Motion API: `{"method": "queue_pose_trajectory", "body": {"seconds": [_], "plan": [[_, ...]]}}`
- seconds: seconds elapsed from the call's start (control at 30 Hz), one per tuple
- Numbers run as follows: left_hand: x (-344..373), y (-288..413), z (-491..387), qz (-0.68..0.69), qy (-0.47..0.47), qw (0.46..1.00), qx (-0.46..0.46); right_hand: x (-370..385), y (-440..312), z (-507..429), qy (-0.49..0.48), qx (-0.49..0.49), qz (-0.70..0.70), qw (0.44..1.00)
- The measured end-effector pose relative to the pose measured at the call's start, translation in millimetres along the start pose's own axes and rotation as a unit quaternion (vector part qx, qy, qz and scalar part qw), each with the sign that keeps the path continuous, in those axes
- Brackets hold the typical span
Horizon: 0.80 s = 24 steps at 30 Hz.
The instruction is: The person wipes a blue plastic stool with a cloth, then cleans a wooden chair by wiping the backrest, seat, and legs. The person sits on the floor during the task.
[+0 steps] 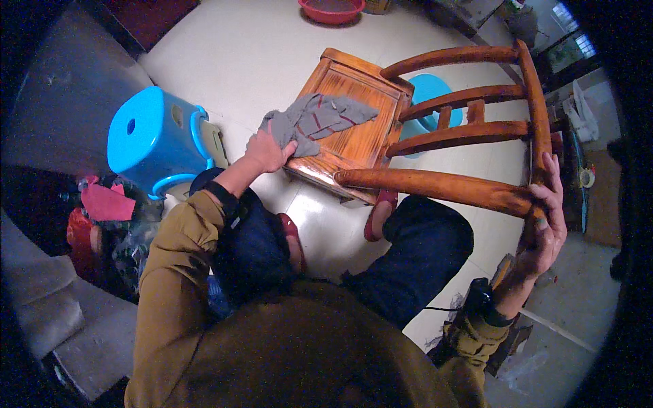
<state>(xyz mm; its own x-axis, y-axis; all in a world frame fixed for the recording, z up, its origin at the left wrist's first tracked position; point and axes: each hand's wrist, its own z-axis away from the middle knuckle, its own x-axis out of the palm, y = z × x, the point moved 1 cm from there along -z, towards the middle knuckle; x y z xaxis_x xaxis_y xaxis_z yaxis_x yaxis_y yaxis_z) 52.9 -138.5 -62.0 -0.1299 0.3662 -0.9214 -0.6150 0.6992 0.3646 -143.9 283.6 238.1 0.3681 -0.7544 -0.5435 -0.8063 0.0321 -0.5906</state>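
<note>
A varnished wooden chair (359, 81) stands before my knees, its seat in the middle and its slatted backrest (459, 137) reaching to the right. My left hand (268, 150) holds a grey cloth (331, 115) with dark red stripes. The cloth lies bunched over the near left side of the seat and hides part of the panel. My right hand (546, 219) grips the near corner of the backrest's end rail; its fingers wrap the wood and hide that corner.
Left of the chair is a blue plastic stool (153, 132). A light blue basin (428, 89) shows behind the backrest slats, and a red basin (331, 13) sits on the far floor. Bags and red items (107, 204) crowd the left. A cardboard piece (603, 196) is at right.
</note>
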Motion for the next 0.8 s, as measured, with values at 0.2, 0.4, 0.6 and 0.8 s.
{"method": "queue_pose_trajectory", "body": {"seconds": [0.2,0.4,0.6,0.8], "plan": [[0,39,-33,-0.073,0.020,0.997,0.005,2,-5,1,0.010,0.010,0.019,1.000],[3,54,-109,-0.007,0.027,1.000,0.009,0,-6,5,0.004,0.034,0.066,0.997],[6,67,-169,0.029,0.017,0.999,-0.011,-5,-2,7,0.001,0.030,0.065,0.997],[2,61,-168,0.085,-0.018,0.996,-0.004,-9,0,6,-0.020,0.016,0.078,0.997]]}}
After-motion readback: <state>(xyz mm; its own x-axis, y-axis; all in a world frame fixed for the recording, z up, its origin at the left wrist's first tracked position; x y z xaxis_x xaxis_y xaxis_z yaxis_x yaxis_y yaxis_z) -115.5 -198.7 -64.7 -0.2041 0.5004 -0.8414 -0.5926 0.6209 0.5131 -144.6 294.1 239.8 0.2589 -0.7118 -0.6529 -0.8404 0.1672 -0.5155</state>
